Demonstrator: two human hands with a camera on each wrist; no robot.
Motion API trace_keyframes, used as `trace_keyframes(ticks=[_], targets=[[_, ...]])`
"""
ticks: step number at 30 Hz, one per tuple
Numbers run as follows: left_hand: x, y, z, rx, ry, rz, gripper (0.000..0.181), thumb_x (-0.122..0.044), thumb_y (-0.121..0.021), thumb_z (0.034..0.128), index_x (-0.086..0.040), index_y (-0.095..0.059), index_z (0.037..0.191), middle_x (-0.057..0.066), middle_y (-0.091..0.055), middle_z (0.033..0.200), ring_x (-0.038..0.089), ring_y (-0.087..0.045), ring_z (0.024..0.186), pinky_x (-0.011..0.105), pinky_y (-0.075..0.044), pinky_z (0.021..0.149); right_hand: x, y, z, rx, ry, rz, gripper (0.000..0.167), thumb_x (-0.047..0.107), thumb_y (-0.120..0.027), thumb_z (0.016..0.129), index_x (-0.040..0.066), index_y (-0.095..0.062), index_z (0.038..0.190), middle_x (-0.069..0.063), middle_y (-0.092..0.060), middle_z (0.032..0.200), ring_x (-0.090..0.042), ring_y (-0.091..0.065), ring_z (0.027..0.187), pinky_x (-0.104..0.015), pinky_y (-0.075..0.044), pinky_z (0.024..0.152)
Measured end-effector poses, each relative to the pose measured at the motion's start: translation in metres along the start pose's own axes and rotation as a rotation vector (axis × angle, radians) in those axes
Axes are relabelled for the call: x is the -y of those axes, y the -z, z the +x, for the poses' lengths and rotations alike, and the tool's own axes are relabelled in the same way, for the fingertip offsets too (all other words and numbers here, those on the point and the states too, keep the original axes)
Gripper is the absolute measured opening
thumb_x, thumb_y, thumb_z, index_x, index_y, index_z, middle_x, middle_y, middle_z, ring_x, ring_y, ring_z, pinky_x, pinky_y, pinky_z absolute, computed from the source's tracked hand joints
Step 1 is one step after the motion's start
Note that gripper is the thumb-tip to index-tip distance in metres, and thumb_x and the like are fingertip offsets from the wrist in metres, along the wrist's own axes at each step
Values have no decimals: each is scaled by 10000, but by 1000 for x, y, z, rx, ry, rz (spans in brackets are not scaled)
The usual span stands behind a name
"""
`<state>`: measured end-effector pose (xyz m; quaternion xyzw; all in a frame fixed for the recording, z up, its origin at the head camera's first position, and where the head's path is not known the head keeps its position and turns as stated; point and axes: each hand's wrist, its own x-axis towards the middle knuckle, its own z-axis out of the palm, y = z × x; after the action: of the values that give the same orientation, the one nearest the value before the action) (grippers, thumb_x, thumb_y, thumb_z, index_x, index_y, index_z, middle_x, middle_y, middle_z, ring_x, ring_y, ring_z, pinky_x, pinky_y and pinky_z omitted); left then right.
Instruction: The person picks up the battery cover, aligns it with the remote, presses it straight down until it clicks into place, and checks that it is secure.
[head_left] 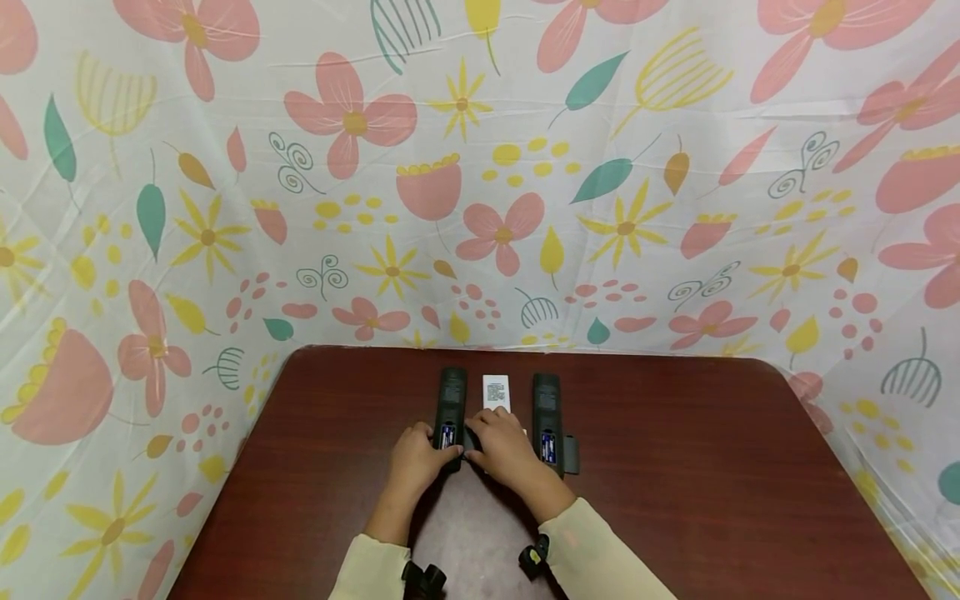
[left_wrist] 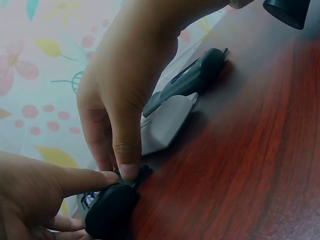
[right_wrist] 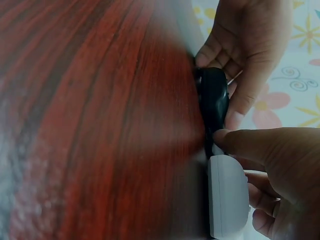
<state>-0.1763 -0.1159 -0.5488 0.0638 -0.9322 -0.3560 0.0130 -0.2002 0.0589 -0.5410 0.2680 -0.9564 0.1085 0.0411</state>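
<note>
A dark remote control [head_left: 452,390] lies back up on the table, with batteries [head_left: 447,435] showing in its uncovered compartment. My left hand [head_left: 415,460] grips its near part from the left, thumb across the near end. On its right side, my right hand [head_left: 501,446] pinches a dark battery cover [head_left: 471,439], mostly hidden by the fingers. The left wrist view shows the right thumb and fingertips meeting at the dark remote's edge, close to the left thumb. In the right wrist view, the right hand is just above a white remote control [right_wrist: 229,195].
Partly under my right hand, the white remote has a printed label [head_left: 496,392]. Further right lies a second dark remote [head_left: 547,400] with batteries [head_left: 549,447] exposed and its loose cover [head_left: 572,454] alongside. The brown table [head_left: 712,467] meets a flower-patterned cloth [head_left: 502,167] behind.
</note>
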Motion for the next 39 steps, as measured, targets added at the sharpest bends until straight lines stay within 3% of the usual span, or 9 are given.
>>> trace_keyframes(ticks=[7,20,25,31,39], targets=[[3,1,4,16,6,-10,570,-410,-867,741,37,-633,1005,146,-659,876,266,-612,777,428,-514,714,3,-1,1,0,-19,29,498,370,-794,873,131,-678,1294,-53,-642,1232,-246,-565,1100,-454,-478,984],[5,-1,4,-14,-13,-5,515,-407,-873,718,2,-644,933,95,-618,827,220,-563,715,386,-483,672,6,-2,0,-35,-70,127,646,314,-834,841,12,-592,1358,-133,-594,1225,-306,-579,1146,-496,-481,1016],[5,0,3,7,14,-82,482,-372,-869,748,-2,-638,955,80,-651,800,194,-560,678,328,-453,616,6,-3,-1,-56,-74,165,559,289,-849,827,10,-638,1263,-128,-585,1177,-302,-576,1097,-496,-489,986],[6,-1,1,24,40,-192,464,-323,-872,754,-14,-617,987,73,-705,747,153,-593,630,286,-462,576,6,-5,-4,-89,-73,132,522,322,-853,820,62,-660,1229,-101,-599,1159,-288,-585,1079,-492,-486,955],[10,1,2,94,66,-279,456,-278,-838,808,13,-654,1106,106,-737,853,156,-640,698,290,-500,617,5,-8,-8,-127,-51,74,505,336,-845,819,151,-639,1242,-61,-661,1124,-260,-600,1020,-422,-459,841]])
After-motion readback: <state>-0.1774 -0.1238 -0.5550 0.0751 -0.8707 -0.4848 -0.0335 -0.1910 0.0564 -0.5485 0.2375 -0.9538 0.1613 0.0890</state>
